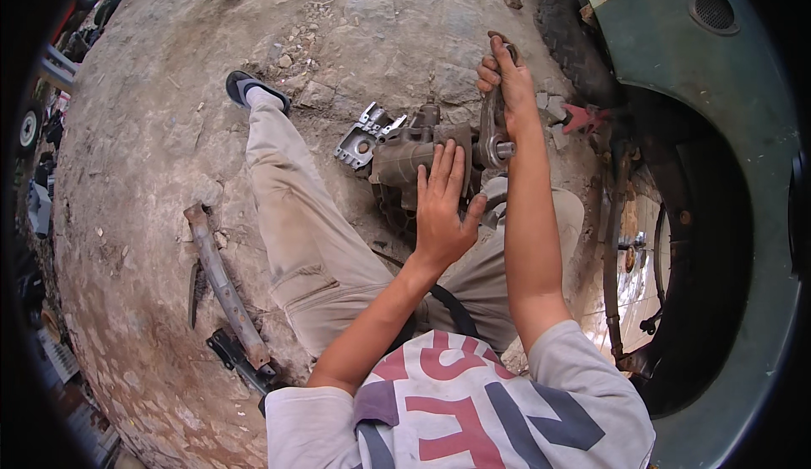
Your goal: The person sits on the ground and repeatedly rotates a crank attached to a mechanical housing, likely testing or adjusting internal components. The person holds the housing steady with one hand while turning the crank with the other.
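A greasy brown metal gear housing (401, 163) rests between my legs. My left hand (443, 203) lies flat on its top, fingers stretched out and thumb spread. At the housing's right end a bright stub of shaft (504, 150) sticks out through the eye of a dark metal lever arm (488, 123). Farther up, my right hand (509, 81) is closed round the far end of that arm. A clean silver cast bracket (360, 141) sits at the housing's left end; whether it is bolted on, I cannot tell. The housing's underside is hidden.
On the right stands a green vehicle body (743, 64) with an open wheel arch. A dark tyre (579, 51) and a red metal piece (583, 119) are near it. A rusty metal bar (221, 279) lies on the rough ground to the left. Several wheels and parts line the left edge.
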The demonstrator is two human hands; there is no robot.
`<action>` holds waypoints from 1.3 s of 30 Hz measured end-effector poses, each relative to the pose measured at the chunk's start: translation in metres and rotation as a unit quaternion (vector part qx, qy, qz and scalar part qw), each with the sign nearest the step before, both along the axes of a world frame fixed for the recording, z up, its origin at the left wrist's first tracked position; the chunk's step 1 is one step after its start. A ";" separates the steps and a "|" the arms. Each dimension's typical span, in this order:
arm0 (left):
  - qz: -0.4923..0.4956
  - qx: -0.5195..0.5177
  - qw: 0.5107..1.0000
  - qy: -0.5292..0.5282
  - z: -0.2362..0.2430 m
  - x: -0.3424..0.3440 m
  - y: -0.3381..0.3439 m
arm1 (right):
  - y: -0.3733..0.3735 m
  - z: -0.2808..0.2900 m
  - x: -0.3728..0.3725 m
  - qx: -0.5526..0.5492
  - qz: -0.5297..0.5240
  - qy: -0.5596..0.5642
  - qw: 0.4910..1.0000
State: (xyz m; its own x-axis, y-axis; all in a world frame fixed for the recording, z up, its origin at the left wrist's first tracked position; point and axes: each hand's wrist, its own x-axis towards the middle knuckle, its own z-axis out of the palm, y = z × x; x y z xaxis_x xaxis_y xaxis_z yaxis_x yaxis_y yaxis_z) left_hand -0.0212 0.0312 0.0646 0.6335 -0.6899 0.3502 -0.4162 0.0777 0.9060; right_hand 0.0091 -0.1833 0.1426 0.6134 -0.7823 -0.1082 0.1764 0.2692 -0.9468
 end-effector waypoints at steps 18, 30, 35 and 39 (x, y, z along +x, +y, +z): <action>0.053 0.036 0.997 -0.043 -0.022 0.007 -0.008 | 0.000 0.000 0.001 0.004 -0.009 0.010 1.000; 0.046 0.040 0.998 -0.023 -0.036 0.014 -0.003 | -0.002 0.000 -0.001 -0.005 -0.009 0.022 1.000; 0.047 0.056 0.997 0.001 -0.040 0.021 -0.004 | -0.002 0.000 -0.001 -0.007 -0.002 0.011 1.000; 0.087 0.210 0.963 0.143 -0.080 0.052 -0.005 | 0.001 0.004 0.002 -0.008 -0.005 0.017 1.000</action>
